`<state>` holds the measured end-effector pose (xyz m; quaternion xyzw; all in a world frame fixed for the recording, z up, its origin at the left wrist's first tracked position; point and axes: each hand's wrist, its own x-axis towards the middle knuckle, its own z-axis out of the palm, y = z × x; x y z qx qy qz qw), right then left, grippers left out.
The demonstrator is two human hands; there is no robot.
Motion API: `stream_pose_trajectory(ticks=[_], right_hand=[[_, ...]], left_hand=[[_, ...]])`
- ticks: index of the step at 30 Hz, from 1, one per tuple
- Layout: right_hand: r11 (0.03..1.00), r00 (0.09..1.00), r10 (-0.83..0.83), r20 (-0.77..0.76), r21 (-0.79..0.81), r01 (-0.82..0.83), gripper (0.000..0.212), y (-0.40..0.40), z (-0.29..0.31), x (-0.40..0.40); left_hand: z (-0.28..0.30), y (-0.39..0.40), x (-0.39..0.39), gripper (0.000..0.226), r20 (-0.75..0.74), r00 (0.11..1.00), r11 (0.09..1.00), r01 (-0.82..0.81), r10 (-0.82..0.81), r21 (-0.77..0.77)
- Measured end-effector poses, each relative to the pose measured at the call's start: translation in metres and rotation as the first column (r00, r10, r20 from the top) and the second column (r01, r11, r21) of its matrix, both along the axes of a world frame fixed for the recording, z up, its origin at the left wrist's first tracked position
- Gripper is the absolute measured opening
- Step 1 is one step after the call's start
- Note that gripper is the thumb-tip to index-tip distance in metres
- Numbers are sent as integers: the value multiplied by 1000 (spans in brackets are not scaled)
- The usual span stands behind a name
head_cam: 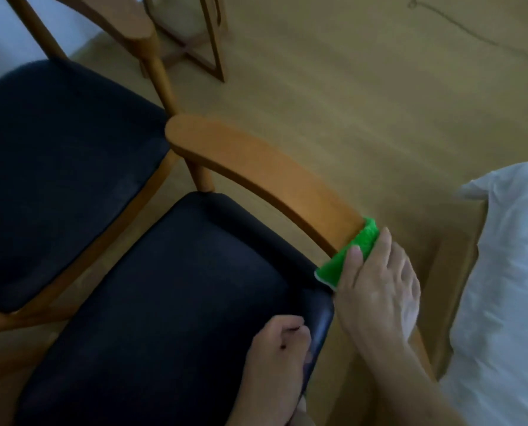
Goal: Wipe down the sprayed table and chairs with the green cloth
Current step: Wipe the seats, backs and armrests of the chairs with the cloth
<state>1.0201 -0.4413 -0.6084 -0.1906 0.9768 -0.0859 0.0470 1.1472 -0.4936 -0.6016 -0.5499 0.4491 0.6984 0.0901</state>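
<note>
Under the right hand [379, 290], the green cloth [345, 256] is looking like a fuzzy, nubby fabric with a pale edging; the armrest [256, 170] running away from that hand is showing as smooth, warm-toned wood with a soft satin sheen; the seat cushion [176, 296] beneath the left hand [275, 361] is reading as dark, smooth leather-like upholstery, catching a faint gloss along its edge by the fingers; the floor [364, 103] beyond the right hand is appearing as pale, matt wood-look boards; to the right of that hand, white bedding [508, 287] is looking like soft, creased cloth.
</note>
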Motion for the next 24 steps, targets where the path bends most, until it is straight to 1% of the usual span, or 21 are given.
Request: stream_pose_trajectory(ticks=[1,2,5,8,10,13,15,18,21,24], right_hand=[[999,1000,-16,16,-45,17,59,-26,2,-8],[999,999,1,-48,-44,-3,59,-51,-2,-17],[992,992,126,-29,32,-125,61,-115,-5,-21],[966,965,257,-43,-3,-257,61,-186,-7,-12],[932,932,362,-30,-14,-363,61,-222,-9,-5],[858,859,511,-19,-39,-511,57,-254,-6,2],[824,825,564,-14,-45,-564,56,-257,-4,-1],[798,798,602,-8,-12,-602,61,-230,-3,-14],[859,859,511,23,27,-511,66,-176,0,-25],[923,925,375,59,68,-378,67,-105,4,-28]], left_hand=[[-4,-7,8,12,27,999,999,-32,32,13],[-8,-14,15,13,53,997,998,-64,62,24],[-16,-28,32,16,112,985,990,-135,129,42],[-19,-35,43,17,140,975,983,-178,171,38],[-20,-38,50,17,145,971,980,-196,190,26],[-19,-41,59,17,147,967,978,-210,209,-4],[-18,-41,63,17,154,962,974,-226,224,-4],[-17,-38,62,17,153,963,974,-224,224,-11],[-14,-38,53,18,121,970,977,-206,211,-49],[-1,-51,28,20,27,977,966,-203,209,-158]])
